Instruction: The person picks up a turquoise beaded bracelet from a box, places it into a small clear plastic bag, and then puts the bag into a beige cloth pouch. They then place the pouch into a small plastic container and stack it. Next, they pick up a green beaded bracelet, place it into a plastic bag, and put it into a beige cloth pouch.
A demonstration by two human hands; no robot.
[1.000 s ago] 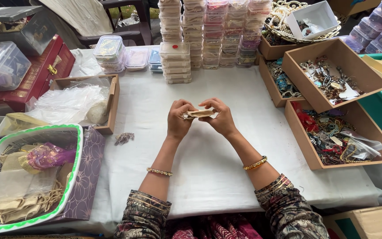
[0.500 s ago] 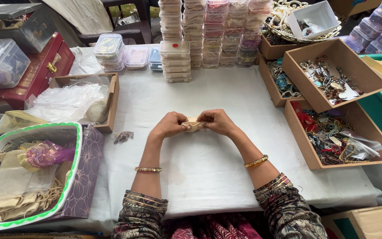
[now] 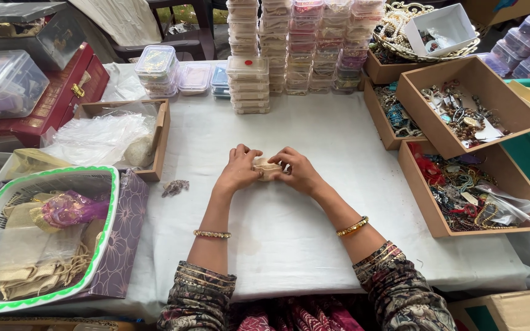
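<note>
Beige pouch: small soft cloth pouch (image 3: 267, 168), light, limp; take it by its edges.
Left hand (image 3: 238, 170): grip pinching pouch.
Right hand (image 3: 298, 171): grip pinching pouch.
Bench: white-clothed (image 3: 289, 233).

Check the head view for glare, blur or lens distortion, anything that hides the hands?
Head view: soft even light, no harsh shadows. Left hand and right hand are sharp, pressing a small beige fabric pouch on the white cloth-covered table. Wide-angle bending at the edges; mild sheen on the crumpled clear plastic bag.
</note>
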